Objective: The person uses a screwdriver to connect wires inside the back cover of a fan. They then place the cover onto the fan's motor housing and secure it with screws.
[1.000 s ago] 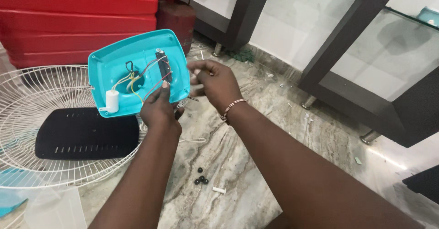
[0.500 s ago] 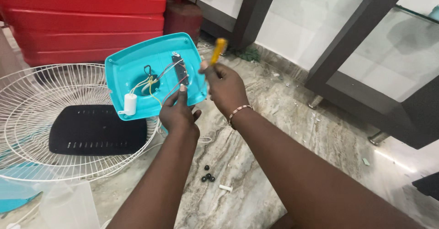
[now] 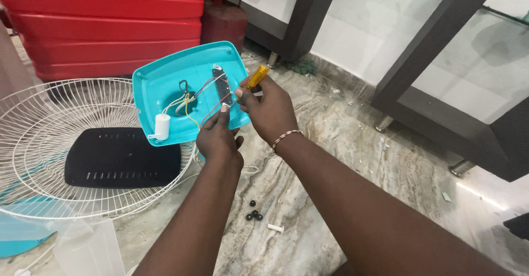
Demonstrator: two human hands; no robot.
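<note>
1. The left hand (image 3: 219,141) grips the bottom edge of a flat teal plastic cover with rounded corners (image 3: 165,86). It holds the cover up in the air, tilted so its inside faces the person.
2. Inside the cover there is a small white plastic cylinder (image 3: 162,126), some thin coloured wires (image 3: 190,102) and a narrow dark switch strip (image 3: 222,88).
3. The right hand (image 3: 270,110) is closed around a small screwdriver with a see-through yellow handle (image 3: 257,76). Its metal tip is hidden behind the fingers, so I cannot tell just where it touches.
4. I think the step in hand is work on a screw near the dark strip.
5. The next move needs the left hand to keep the cover very steady. The tip must sit straight in the screw and stay away from the wires.
6. Below the cover, on the grey marble floor (image 3: 341,160), lie a round white wire fan guard (image 3: 66,143) and a flat black plastic panel with slots (image 3: 118,157).
7. A few tiny black round bits (image 3: 253,214) and one small white peg (image 3: 275,228) lie on the floor near the arms.
8. A big red plastic tank (image 3: 104,22) stands behind.
</note>
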